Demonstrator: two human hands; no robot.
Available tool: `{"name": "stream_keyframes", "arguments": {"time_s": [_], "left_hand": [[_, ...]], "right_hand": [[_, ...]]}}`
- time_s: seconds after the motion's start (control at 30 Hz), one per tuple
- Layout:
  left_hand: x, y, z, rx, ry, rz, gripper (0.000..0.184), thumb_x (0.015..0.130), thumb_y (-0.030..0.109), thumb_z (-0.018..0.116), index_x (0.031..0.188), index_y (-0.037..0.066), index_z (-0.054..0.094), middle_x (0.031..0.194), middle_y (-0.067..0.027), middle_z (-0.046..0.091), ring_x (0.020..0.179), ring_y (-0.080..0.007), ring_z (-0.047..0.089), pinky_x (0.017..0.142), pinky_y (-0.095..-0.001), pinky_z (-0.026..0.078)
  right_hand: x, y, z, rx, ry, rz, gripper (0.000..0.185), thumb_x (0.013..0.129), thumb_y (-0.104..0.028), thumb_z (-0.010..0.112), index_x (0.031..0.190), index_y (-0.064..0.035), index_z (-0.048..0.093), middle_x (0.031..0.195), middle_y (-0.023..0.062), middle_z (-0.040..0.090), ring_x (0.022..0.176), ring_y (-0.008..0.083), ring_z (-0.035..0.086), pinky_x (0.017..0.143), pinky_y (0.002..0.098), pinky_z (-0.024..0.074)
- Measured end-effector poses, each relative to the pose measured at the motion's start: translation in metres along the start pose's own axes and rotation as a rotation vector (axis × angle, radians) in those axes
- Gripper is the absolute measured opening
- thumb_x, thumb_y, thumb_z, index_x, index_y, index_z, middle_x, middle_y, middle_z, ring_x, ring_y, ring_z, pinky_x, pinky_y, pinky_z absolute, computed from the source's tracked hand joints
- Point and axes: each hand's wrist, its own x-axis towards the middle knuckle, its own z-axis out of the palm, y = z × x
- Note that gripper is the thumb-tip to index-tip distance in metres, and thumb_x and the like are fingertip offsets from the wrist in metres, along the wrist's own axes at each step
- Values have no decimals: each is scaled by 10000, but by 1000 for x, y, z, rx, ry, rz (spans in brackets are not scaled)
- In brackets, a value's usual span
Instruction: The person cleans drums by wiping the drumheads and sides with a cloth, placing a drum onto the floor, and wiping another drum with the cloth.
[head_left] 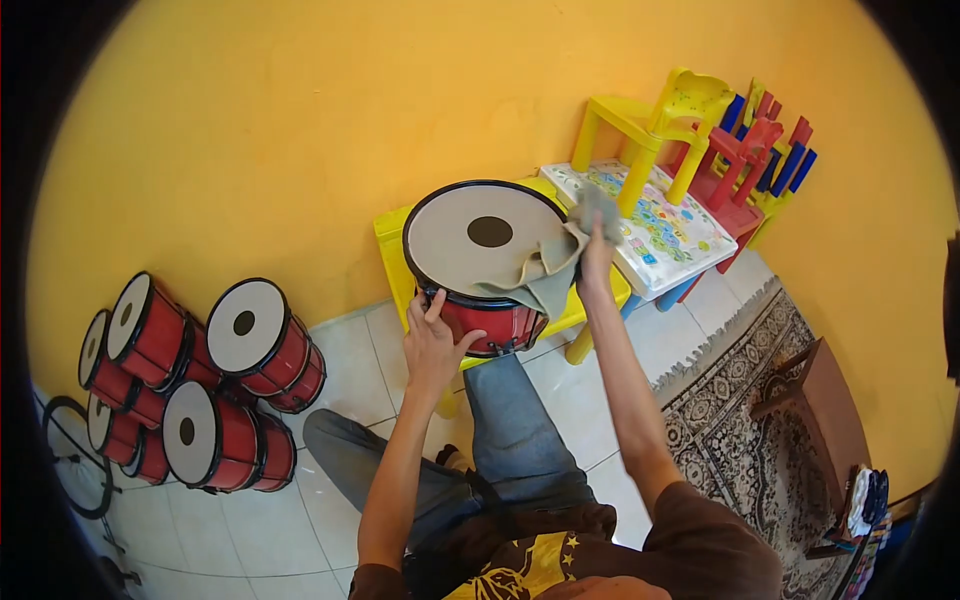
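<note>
A red drum (482,325) with a white head, a dark centre disc and a black rim stands on a small yellow plastic table (393,245) in front of me. My left hand (432,345) rests against the drum's near left side, fingers at the rim and thumb spread along the red shell. In my right hand (597,250), at the drum's right edge, is a bunched grey-green cloth (548,270). Part of the cloth hangs over the drumhead and down the front of the rim. My right fingers are partly hidden by the cloth.
Several red drums (250,330) are stacked on the tiled floor at left, near a bicycle wheel (75,455). To the right, a yellow chair (690,110) sits on a patterned small table (650,225), beside red chairs (735,170). A rug (730,420) and brown wooden furniture (825,420) lie beyond.
</note>
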Motion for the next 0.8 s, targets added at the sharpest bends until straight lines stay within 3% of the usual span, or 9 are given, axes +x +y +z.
{"name": "stream_keyframes", "arguments": {"time_s": [0.1,0.2,0.3,0.4,0.43,0.5,0.6,0.7,0.8], "left_hand": [[-2,0,1,-21,-45,-47,1039,659,425,871,1399,57,241,1195,-241,428,1041,-435,522,741,-484,509],[-2,0,0,-53,-73,-31,1042,687,412,863,1424,54,219,1224,-260,398,1084,-451,479,856,-497,472],[-2,14,-9,-15,-73,-80,1028,715,383,856,1445,52,212,1280,-286,356,1154,-467,418,991,-526,386],[-3,27,-16,-24,58,36,1004,744,338,843,1469,71,201,1366,-322,291,1251,-499,351,1068,-550,314],[4,32,-19,-45,83,92,954,765,336,823,1469,76,235,1395,-321,278,1277,-505,330,1084,-553,295],[23,41,-31,-87,131,188,855,807,330,783,1471,87,302,1454,-321,251,1331,-517,288,1115,-559,257],[69,56,-47,49,-151,168,647,905,339,662,1461,125,411,1525,-277,255,1406,-483,244,1142,-534,246],[102,53,-31,-74,-323,141,484,979,350,525,1425,165,505,1519,-230,360,1402,-441,323,1136,-517,281],[104,54,-18,104,-510,98,429,1000,338,464,1405,217,539,1475,-207,441,1366,-423,399,1119,-512,319]], "right_hand": [[-42,-10,-33,341,174,0,587,1002,-458,506,1384,-15,456,1207,112,615,1033,194,626,903,328,507],[-78,-9,-63,434,218,88,545,1022,-435,470,1380,-24,470,1208,93,617,1015,178,629,876,312,523],[-85,23,-95,253,130,273,541,1021,-440,471,1372,-28,488,1242,80,603,1070,186,608,939,326,494],[-102,42,-77,356,123,120,511,1013,-420,500,1386,-71,469,1264,68,592,1144,203,580,991,374,469],[-108,38,-67,327,234,224,510,1005,-411,524,1383,-71,473,1332,71,552,1213,202,531,1051,373,411],[-118,35,-46,398,198,225,539,1003,-403,537,1407,-57,449,1377,89,518,1247,214,504,1077,357,377],[-136,43,-22,235,140,76,558,1017,-381,516,1430,-17,420,1410,116,493,1284,230,468,1107,351,329],[-163,47,-19,-98,-6,9,580,1028,-330,480,1446,55,362,1496,179,410,1392,288,370,1150,359,254],[-166,46,-19,-200,-41,-41,552,1028,-322,476,1425,52,393,1480,180,433,1379,293,390,1138,361,271]]}}
